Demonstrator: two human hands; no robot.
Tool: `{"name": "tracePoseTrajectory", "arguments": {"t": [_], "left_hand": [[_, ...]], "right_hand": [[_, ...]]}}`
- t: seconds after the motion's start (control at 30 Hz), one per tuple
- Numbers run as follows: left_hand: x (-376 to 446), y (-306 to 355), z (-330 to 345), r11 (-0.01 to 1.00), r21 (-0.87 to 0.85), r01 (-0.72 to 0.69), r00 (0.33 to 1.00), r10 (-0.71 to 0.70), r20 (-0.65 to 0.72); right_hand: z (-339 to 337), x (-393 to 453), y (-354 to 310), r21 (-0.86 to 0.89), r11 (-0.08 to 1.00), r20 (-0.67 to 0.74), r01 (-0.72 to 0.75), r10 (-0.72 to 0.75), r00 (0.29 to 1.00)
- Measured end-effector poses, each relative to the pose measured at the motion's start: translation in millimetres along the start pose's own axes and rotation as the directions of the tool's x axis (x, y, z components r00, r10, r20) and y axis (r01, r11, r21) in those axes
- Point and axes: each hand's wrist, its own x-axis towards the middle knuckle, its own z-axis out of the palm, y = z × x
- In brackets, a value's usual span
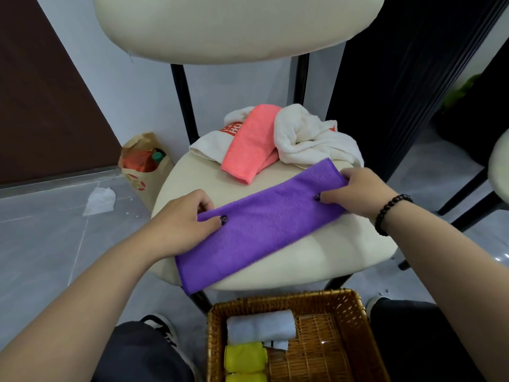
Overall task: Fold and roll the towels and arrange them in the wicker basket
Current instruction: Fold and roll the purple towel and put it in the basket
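A purple towel (264, 224) lies folded into a long strip across the cream chair seat (330, 255). My left hand (184, 221) pinches its near-left end, thumb on top. My right hand (360, 193) pinches the far-right end. Behind it lie a folded pink towel (249, 144) and two crumpled white towels (305, 136), one with red print (212, 142). The wicker basket (347, 332) sits on the floor below the seat and holds a rolled white towel (261, 325) and two rolled yellow towels (245, 357).
The chair's cream backrest (237, 26) rises behind the seat on black posts. A paper bag (143, 169) with bottles and a crumpled tissue (100, 199) lie on the grey floor at left. A second chair (498, 166) stands at right. My knees flank the basket.
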Motion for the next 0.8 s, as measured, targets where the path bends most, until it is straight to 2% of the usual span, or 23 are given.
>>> {"name": "tracePoseTrajectory", "arguments": {"t": [0.13, 0.23, 0.33, 0.53, 0.6, 0.7, 0.8], "left_hand": [[-8.0, -3.5, 7.0, 0.999, -0.015, -0.048, 0.999, 0.048, 0.0], [-10.7, -1.3, 20.1, 0.992, -0.044, -0.115, 0.993, 0.114, -0.021], [-10.5, 5.2, 33.5, 0.99, -0.097, -0.106, 0.994, 0.106, -0.014], [-4.2, 14.6, 44.8, 0.96, -0.195, -0.199, 0.98, 0.194, -0.045], [-3.8, 17.1, 47.7, 0.971, -0.131, -0.201, 0.979, 0.194, -0.065], [-7.1, 22.3, 50.9, 0.974, 0.056, -0.219, 0.972, 0.223, -0.078], [-7.5, 21.2, 51.9, 0.969, 0.071, -0.238, 0.969, 0.242, -0.049]], "right_hand": [[-0.9, 8.5, -24.3, 0.053, 0.976, -0.172, 0.212, -0.2, 0.965], [-2.8, 20.2, -44.5, 0.058, 0.941, -0.219, 0.332, -0.313, 0.924], [-4.9, 40.1, -62.4, -0.004, 0.922, -0.184, 0.388, -0.382, 0.906], [0.6, 73.3, -105.5, -0.115, 0.847, -0.028, 0.519, -0.525, 0.851], [8.6, 81.7, -112.4, -0.196, 0.805, -0.008, 0.561, -0.573, 0.819], [25.6, 85.3, -109.1, -0.391, 0.687, -0.052, 0.613, -0.681, 0.73], [36.0, 69.1, -90.8, -0.458, 0.623, -0.123, 0.634, -0.751, 0.649]]}}
